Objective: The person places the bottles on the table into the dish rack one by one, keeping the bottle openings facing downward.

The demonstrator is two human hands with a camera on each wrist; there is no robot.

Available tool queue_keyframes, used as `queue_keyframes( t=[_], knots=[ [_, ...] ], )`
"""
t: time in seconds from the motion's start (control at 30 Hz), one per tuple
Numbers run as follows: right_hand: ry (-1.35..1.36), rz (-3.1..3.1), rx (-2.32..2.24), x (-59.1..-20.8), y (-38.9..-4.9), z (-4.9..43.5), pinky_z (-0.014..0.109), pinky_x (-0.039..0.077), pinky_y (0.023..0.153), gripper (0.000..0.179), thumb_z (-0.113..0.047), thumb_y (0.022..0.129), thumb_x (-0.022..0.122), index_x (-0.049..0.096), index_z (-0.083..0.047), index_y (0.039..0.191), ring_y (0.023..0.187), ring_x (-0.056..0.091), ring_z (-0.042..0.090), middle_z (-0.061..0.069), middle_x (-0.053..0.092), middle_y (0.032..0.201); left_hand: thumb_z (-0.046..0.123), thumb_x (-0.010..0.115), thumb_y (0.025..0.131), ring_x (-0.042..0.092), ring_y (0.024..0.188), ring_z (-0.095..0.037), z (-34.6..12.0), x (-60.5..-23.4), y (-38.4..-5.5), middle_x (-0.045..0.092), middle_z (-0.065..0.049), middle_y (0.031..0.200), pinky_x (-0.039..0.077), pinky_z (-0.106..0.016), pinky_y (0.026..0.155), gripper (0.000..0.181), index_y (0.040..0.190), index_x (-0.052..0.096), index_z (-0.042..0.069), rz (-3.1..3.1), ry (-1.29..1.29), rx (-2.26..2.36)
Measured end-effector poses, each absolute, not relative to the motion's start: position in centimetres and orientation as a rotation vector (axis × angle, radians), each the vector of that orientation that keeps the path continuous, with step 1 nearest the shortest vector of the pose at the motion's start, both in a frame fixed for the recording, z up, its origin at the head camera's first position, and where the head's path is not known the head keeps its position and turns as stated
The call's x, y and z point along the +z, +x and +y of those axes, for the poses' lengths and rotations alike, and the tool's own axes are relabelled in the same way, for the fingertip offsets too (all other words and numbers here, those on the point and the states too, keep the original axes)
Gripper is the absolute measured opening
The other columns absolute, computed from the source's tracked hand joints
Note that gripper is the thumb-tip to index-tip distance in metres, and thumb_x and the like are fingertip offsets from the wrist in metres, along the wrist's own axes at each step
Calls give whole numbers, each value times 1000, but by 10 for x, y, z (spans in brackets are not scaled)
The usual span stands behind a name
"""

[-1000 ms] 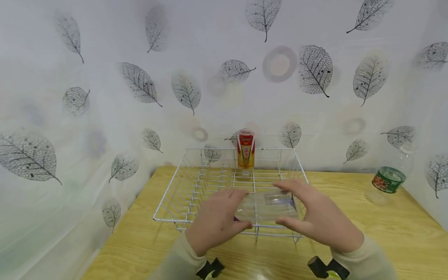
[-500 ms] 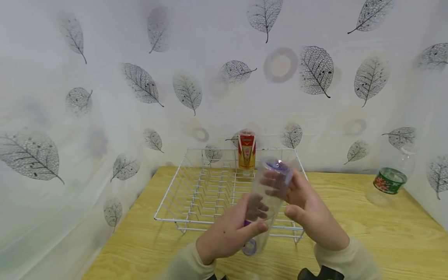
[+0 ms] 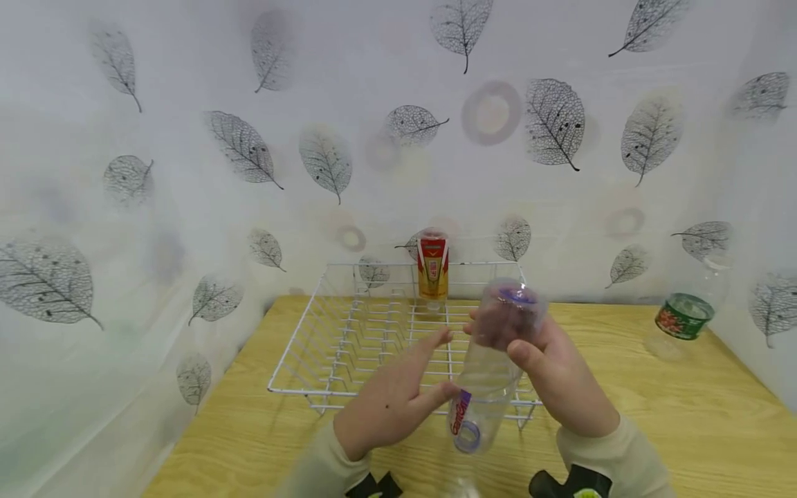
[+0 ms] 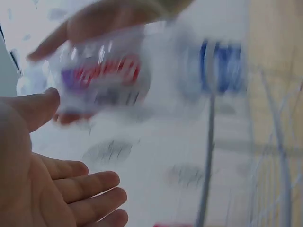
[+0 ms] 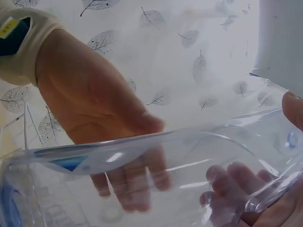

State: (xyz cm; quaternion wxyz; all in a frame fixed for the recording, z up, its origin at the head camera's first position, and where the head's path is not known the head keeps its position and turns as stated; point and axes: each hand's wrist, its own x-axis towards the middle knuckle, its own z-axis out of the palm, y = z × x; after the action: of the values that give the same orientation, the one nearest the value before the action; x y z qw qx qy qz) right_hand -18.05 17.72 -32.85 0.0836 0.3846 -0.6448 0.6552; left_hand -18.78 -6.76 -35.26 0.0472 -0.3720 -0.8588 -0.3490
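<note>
My right hand (image 3: 557, 377) grips the upper end of a clear plastic bottle (image 3: 488, 377), its fingers showing through the plastic. The bottle leans, with its ringed neck (image 3: 467, 437) low and towards me. Near that end is a small purple label with red lettering (image 3: 459, 411). Close at the bottle's left side, my left hand (image 3: 389, 408) has its thumb and fingers apart. In the left wrist view its fingers (image 4: 92, 187) reach out with nothing in them, and the bottle looks blurred. Both hands are over the front of a white wire rack (image 3: 349, 393).
At the rack's back stands a bottle with a red and yellow label (image 3: 432, 266). A clear bottle with a green label (image 3: 685, 316) stands on the wooden table (image 3: 623, 387) to the right. A leaf-patterned sheet (image 3: 367, 55) hangs behind and along the left.
The bottle has turned from lying sideways between both hands to leaning with its neck towards me. My left hand has let go of it and drawn left; my right hand keeps hold.
</note>
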Motion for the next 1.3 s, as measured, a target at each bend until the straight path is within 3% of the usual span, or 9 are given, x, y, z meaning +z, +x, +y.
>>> queue_keyframes(
  t=[0.03,0.13,0.37,0.5,0.77,0.93,1.3],
  knots=[
    [1140,-1929,1956,-328,-180,178,36,51,100,56,-30,109,49,33,0,153,120,62,34,24,56,136,46,49,106,47,137,-23,-75,-351,-191,39,0,159,42,-47,109,68,163,22,18,-2631,-1068,-1031],
    [1101,-1961,1968,-328,-180,179,37,51,101,54,-27,109,49,33,-1,153,121,61,37,23,56,137,48,50,105,47,137,-30,-98,-348,-205,33,-4,162,40,-50,111,72,163,22,15,-2659,-903,-1001],
    [1033,-2016,1954,-330,-185,184,37,51,100,50,-24,109,50,37,-4,152,121,61,35,21,57,137,53,49,104,25,149,-36,-161,-356,-234,24,-15,165,25,-57,117,81,162,20,6,-2769,-606,-915],
    [1054,-2011,1944,-331,-188,187,37,52,100,51,-25,109,50,37,-3,152,120,62,35,22,57,135,57,47,103,22,149,-42,-195,-368,-245,23,-21,164,24,-62,116,84,161,19,3,-2846,-456,-874],
    [1055,-1985,1990,-332,-190,191,37,52,99,55,-29,108,50,35,1,152,120,63,32,22,58,135,42,52,106,26,143,-51,-241,-382,-260,27,-33,157,24,-66,113,76,156,24,-8,-2873,-342,-835],
    [1100,-1913,2032,-330,-190,192,38,52,98,54,-26,108,51,34,2,152,120,62,32,22,58,136,42,50,106,21,143,-55,-257,-389,-265,20,-36,158,18,-67,115,80,155,19,-13,-2941,-258,-847],
    [1133,-1816,2060,-326,-191,197,37,51,99,55,-22,109,50,31,7,152,119,62,32,23,57,136,38,38,111,22,147,-48,-268,-403,-282,16,-29,163,20,-65,116,71,163,5,4,-3005,-202,-1392]
  ],
)
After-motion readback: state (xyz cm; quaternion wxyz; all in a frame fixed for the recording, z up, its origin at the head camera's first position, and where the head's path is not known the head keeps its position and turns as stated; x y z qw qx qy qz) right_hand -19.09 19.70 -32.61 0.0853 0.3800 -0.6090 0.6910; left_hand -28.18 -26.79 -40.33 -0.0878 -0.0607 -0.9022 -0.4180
